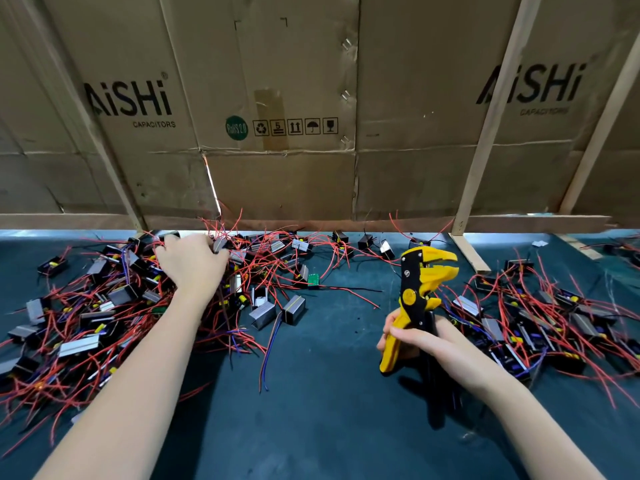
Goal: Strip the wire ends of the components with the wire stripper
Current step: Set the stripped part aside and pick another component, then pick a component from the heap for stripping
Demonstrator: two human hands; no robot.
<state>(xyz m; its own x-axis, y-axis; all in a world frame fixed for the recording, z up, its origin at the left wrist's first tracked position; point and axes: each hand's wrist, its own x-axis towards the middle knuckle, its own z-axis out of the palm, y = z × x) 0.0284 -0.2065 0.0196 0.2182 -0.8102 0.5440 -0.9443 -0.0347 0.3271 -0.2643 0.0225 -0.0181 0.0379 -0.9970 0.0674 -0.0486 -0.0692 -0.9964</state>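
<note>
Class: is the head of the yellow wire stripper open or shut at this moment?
Open: the wire stripper in the right hand shows a clear gap at its head, with no wire in it.

Illumination is moderate and even. A bright strip of light is seen along the far edge of the dark table (pixel 311 427). Soft shadows are cast beneath the forearms. Straight edges of the cardboard wall (pixel 294 174) are bowed by wide-angle distortion. Slight softness is noted at the frame corners.

Wire stripper (pixel 417 299): glossy yellow and black plastic. Table (pixel 329 410): matt dark cloth. Backdrop beyond fingers (pixel 166 252): creased brown cardboard (pixel 294 81), bare wood battens (pixel 491 116).
</note>
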